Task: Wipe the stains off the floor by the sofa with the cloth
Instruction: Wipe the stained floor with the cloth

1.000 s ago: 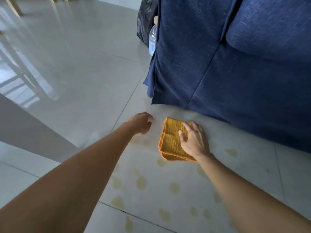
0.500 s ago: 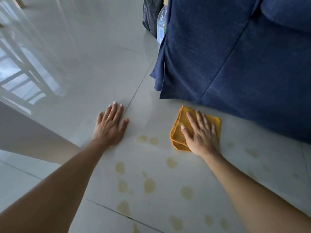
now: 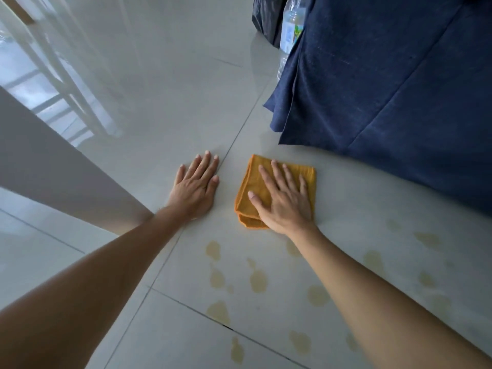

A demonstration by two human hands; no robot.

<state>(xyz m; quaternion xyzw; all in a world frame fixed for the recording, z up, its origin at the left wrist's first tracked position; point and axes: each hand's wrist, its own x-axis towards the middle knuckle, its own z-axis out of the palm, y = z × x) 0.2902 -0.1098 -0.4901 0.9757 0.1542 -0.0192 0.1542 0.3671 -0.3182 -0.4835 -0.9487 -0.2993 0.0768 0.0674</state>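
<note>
A folded orange cloth (image 3: 253, 182) lies flat on the pale tiled floor (image 3: 165, 123), just in front of the dark blue sofa (image 3: 394, 89). My right hand (image 3: 285, 201) presses down on it with the fingers spread, covering most of it. My left hand (image 3: 195, 186) rests palm-down on the bare tile to the cloth's left, fingers apart, holding nothing. Several yellowish stains (image 3: 257, 280) dot the floor nearer to me than the cloth, with more of the stains (image 3: 374, 259) off to the right.
A clear plastic bottle (image 3: 288, 35) stands on the floor by the sofa's far corner, beside a black bag (image 3: 266, 17). A grey slab (image 3: 48, 166) runs along the left. Chair legs are reflected in the glossy tiles at the far left.
My left hand went from a fist to flat on the tile. The right hand flattened on the cloth and slid it a little left, over two small stains.
</note>
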